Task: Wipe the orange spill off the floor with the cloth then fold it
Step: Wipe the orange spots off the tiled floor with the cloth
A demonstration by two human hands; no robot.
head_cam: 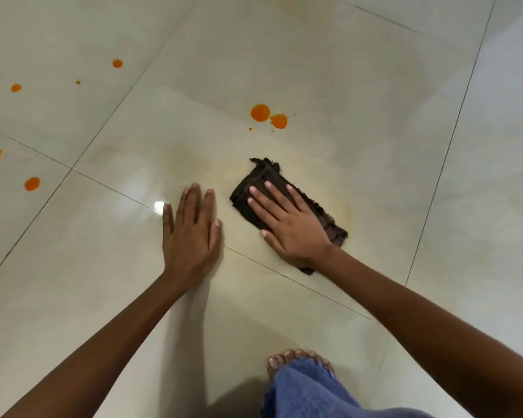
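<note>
Pressing flat on one dark brown folded cloth (255, 188), the right hand (287, 227) has its fingers spread and its palm down, holding the cloth against the glossy cream tiled floor (344, 70) near the middle of the view; the cloth's near end is partly hidden under the wrist, and only a frayed far corner and a strip along its right edge show clearly. One left hand (191, 233) lies just beside it, open and flat on the bare tile, fingers together and gripping nothing. Around the cloth runs a faint yellowish smear (346, 211), hard to trace at its edges. Beyond the cloth sit two larger orange drops (260, 112) touching each other, with a few tiny specks beside them; five more separate orange drops (32, 184) and one small dark speck lie well apart to the left. At the bottom, one bare foot (296, 359) shows only its toes, the rest covered by a blue trouser leg (308, 393) cut off by the edge. No writing or label is readable anywhere.
</note>
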